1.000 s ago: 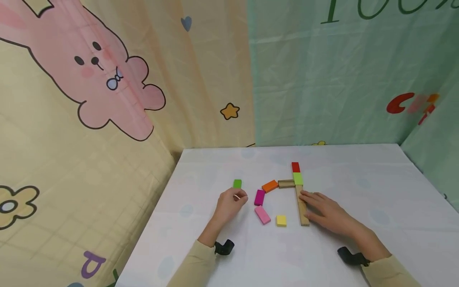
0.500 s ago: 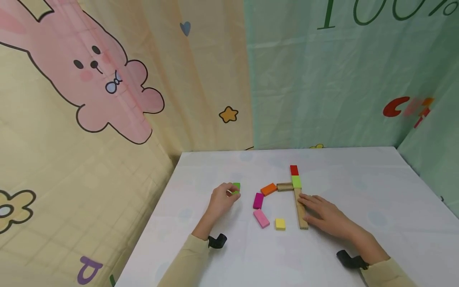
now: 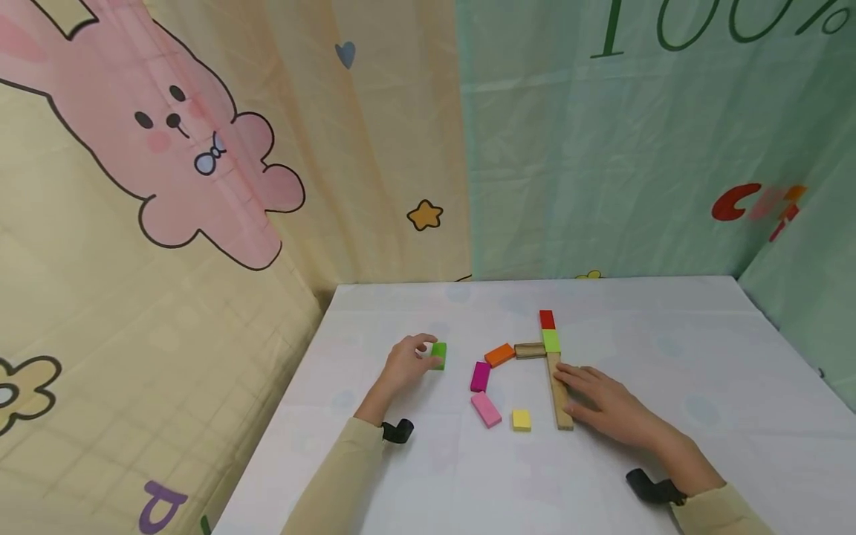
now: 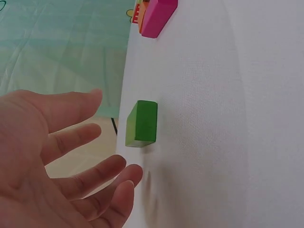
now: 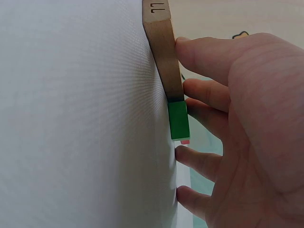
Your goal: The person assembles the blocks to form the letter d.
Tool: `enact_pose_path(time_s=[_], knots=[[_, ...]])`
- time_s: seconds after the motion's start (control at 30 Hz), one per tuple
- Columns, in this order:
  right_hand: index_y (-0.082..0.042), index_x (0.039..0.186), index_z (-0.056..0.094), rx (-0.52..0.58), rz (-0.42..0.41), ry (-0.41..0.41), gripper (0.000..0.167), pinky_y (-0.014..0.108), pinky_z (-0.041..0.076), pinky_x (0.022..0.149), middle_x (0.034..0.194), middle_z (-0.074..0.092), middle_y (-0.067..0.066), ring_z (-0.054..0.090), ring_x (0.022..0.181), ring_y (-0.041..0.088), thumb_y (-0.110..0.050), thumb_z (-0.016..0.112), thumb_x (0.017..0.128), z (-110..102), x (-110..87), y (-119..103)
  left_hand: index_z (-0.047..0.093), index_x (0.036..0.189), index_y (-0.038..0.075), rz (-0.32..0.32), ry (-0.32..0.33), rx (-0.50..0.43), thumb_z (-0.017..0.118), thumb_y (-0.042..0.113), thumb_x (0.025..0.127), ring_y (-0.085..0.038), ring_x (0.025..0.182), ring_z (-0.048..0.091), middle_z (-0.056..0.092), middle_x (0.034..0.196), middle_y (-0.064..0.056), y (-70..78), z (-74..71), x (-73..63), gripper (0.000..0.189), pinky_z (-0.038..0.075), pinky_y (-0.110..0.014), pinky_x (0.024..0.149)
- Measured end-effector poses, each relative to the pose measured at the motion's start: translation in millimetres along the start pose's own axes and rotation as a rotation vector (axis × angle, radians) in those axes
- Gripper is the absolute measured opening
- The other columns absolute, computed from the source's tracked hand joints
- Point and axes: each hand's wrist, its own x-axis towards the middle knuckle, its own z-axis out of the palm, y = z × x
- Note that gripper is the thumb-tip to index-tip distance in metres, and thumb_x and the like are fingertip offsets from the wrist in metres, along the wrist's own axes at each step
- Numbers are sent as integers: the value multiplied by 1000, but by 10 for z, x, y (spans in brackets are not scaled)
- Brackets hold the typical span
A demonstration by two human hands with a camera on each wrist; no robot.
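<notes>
A green block (image 3: 438,357) lies on the table at the left. My left hand (image 3: 403,362) is just left of it, fingers spread and loosely bent; the left wrist view shows a gap between the fingertips (image 4: 96,99) and the block. At the right, a long plain wooden block (image 3: 562,397) runs front to back. My right hand (image 3: 611,405) rests along its right side with extended fingers, the thumb (image 5: 185,54) touching it. Beyond its far end come a light green block (image 3: 550,341) and a red block (image 3: 547,319) in line.
A brown wooden block (image 3: 530,351) sticks out leftward beside the light green one. From it an orange block (image 3: 499,356), a magenta block (image 3: 480,377) and a pink block (image 3: 486,410) curve frontward. A yellow block (image 3: 521,420) lies apart. Printed curtains (image 3: 374,148) stand behind the table.
My left hand has moved left and its fingers have spread, leaving more of the green block in sight. The right hand has stayed on the long wooden block. The head view has shifted slightly.
</notes>
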Motion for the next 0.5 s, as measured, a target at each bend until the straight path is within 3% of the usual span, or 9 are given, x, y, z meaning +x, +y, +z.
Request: enact_pose_path(time_s=[0.5], knots=[[-14, 151, 48, -21, -13, 7, 64, 67, 37, 99, 157, 40, 6, 38, 138, 42, -46, 64, 98, 22, 14, 19, 58, 140, 14, -15, -54, -16, 82, 33, 85, -25, 96, 57, 62, 110, -9, -166, 10, 148, 63, 49, -42, 81]])
